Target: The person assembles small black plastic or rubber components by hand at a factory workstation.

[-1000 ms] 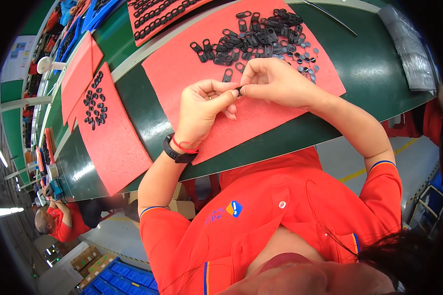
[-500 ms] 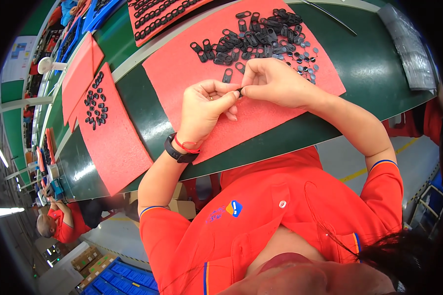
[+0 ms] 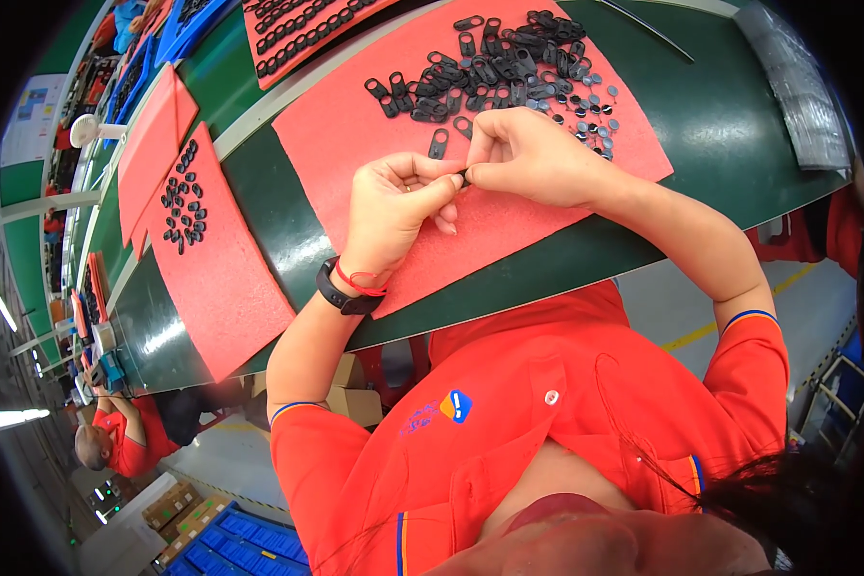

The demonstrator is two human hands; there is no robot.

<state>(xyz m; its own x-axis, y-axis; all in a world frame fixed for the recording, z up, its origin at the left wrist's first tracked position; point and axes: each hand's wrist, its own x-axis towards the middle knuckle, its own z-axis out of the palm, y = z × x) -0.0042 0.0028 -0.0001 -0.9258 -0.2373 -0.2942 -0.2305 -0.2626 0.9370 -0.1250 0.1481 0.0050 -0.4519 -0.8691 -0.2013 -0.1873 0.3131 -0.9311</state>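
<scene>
Over the middle red foam mat [image 3: 403, 259], my left hand [image 3: 398, 197] and my right hand [image 3: 528, 158] meet fingertip to fingertip. Both pinch one small black plastic part [image 3: 465, 178], mostly covered by the fingers. Just beyond my hands lies a loose black part with a round hole [image 3: 438, 144]. A heap of similar black parts [image 3: 485, 72] spreads across the mat's far side. Right of the heap, several small round discs [image 3: 600, 125], grey and dark, are scattered close to my right hand.
On the left, another red mat [image 3: 226, 317] carries small black pieces [image 3: 184, 197]. Rows of black parts fill a red board [image 3: 302, 34] at the back. A metal rod [image 3: 648, 31] and a clear plastic-wrapped stack [image 3: 795, 91] lie on the green table [image 3: 706, 115]. Far left, another person [image 3: 125, 432] sits.
My hands stay pinched together on the small black part, with barely any finger movement. The whole view has shifted slightly, so the mats and parts appear a little higher and further left.
</scene>
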